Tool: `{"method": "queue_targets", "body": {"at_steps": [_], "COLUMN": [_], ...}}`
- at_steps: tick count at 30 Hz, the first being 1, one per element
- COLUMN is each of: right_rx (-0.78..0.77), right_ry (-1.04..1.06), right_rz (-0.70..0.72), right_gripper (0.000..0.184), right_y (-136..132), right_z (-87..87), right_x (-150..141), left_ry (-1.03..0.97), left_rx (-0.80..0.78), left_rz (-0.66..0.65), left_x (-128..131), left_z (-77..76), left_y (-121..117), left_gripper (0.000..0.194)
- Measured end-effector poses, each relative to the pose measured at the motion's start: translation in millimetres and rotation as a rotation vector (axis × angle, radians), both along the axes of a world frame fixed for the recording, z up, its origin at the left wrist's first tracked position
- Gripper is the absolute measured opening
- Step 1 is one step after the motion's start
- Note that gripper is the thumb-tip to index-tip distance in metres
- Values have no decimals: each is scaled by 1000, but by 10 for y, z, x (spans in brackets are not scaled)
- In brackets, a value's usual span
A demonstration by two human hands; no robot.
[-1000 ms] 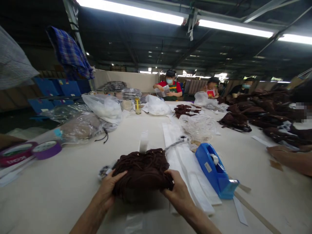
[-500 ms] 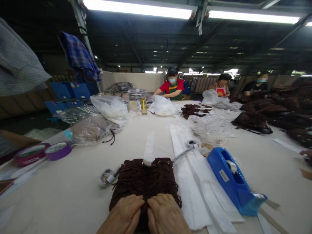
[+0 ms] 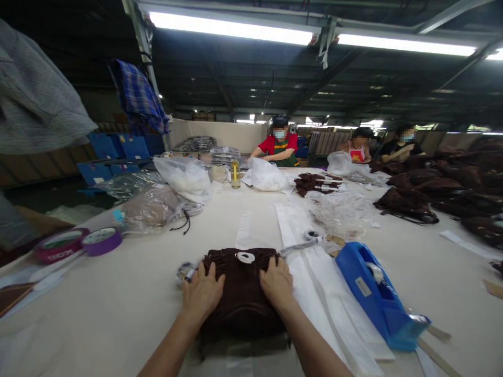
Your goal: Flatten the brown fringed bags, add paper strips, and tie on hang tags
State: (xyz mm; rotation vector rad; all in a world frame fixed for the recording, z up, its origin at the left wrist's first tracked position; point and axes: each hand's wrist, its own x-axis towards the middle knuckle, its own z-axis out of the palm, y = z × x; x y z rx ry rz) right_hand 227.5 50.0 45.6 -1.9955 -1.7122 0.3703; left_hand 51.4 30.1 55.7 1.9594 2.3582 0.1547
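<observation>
I have the left hand point(image 3: 202, 297) and right hand point(image 3: 278, 284), fingers apart, resting on a dark-brown fringed bag point(image 3: 244, 301), white loop point(image 3: 239, 256) up top, toward the table's point(image 3: 133, 309) near edge.

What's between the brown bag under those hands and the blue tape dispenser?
White sheets lie between the bag and the dispenser, with a wrapped strap across their far part. The head view shows it.

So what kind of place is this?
Probably a bag factory or workshop: a heap of brown bags, a tape dispenser on the table and strip lights overhead.
</observation>
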Motion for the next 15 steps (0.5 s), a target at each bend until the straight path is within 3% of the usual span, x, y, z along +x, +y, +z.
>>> {"method": "queue_targets", "body": {"at_steps": [3, 5, 7, 8, 9, 11, 13, 15], "right_rx": [54, 122, 212, 231, 230, 116, 27, 6], "right_ry": [134, 202, 241, 229, 197, 49, -37, -57], "right_rz": [-125, -196, -166, -71, 77, 400, 485, 433], "right_gripper": [35, 36, 35, 34, 32, 32, 26, 29], "right_y": [-17, -103, -204, -242, -263, -246, -161, -44], "right_z": [21, 85, 166, 200, 224, 227, 170, 76], "right_x": [404, 592, 594, 520, 407, 128, -114, -240], "left_ry": [26, 48, 11, -37, -94, -177, -168, -139], "left_rx": [79, 219, 428, 469, 443, 211, 59, 12], "left_rz": [135, 187, 94, -18, -158, -415, -501, -478], "left_x": [-328, -488, -508, -459, -377, -162, 38, 159], "left_z": [66, 137, 192, 203, 200, 145, 41, -84], "left_y": [-136, -219, -229, -200, -151, -22, 102, 179], "left_gripper": [44, 46, 45, 44, 42, 40, 38, 42]}}
